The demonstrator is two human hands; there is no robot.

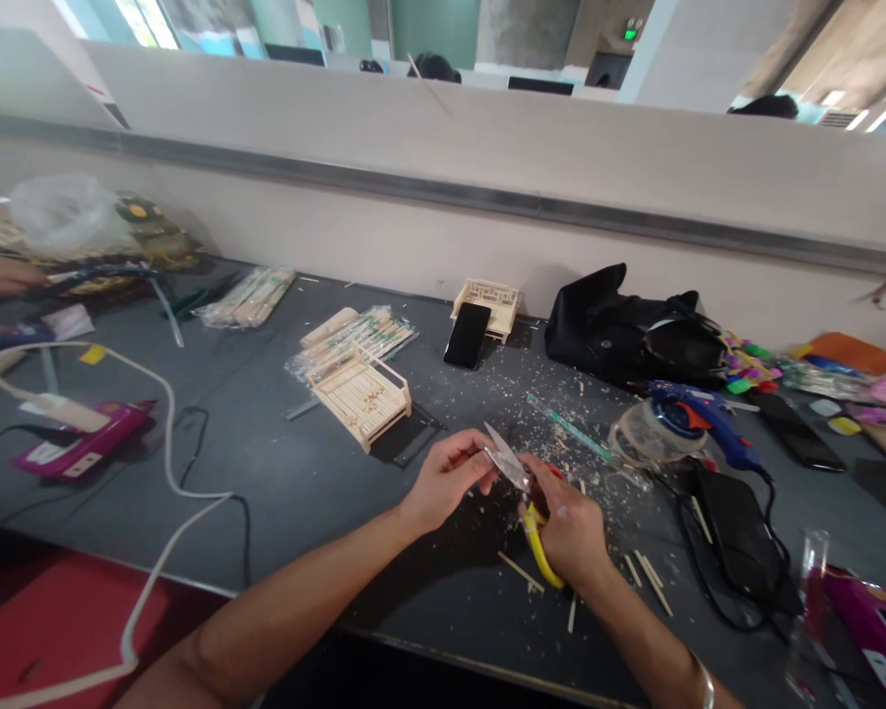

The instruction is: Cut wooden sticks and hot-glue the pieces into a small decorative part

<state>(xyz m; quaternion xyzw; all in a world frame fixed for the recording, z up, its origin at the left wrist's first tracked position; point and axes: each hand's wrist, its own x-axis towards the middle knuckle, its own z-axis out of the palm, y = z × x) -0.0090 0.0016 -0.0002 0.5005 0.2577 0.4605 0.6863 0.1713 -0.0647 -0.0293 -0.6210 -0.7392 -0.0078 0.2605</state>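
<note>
Dark grey desk (295,512), scattered w/ craft materials, meets a pale partition (302,108) along its far edge. Black bag (620,340), far R, stands against the partition. R hand (572,527), near centre, has its fingers clamped on the handles of the scissors; L hand (447,483), just beside it on the L, is raised at the blade tips. L thumb & index come together there; cannot tell if they grip a small piece btwn them. Scissors (524,481), yellow-handled w/ some red, are held above the desk, btwn the two hands, blades slightly spread & directed far L.

Stick-built miniature bed frame (360,399), slatted, sits beyond the L hand, w/ small bits on its slats; a plastic-wrapped stick bundle (384,330) lies just behind it. Magenta power strip (89,443) lies near the L end. Blue glue gun (734,438) lies on the R, nr the bag. Lattice-backed stick miniature (502,305) stands at the far side, centre; a black smartphone (468,337) leans on its front. Loose cut sticks (521,571) lie close to the R hand, on both sides of the R forearm. Pale shavings (513,406), smallest, are strewn btwn smartphone & hands, extending R.
</note>
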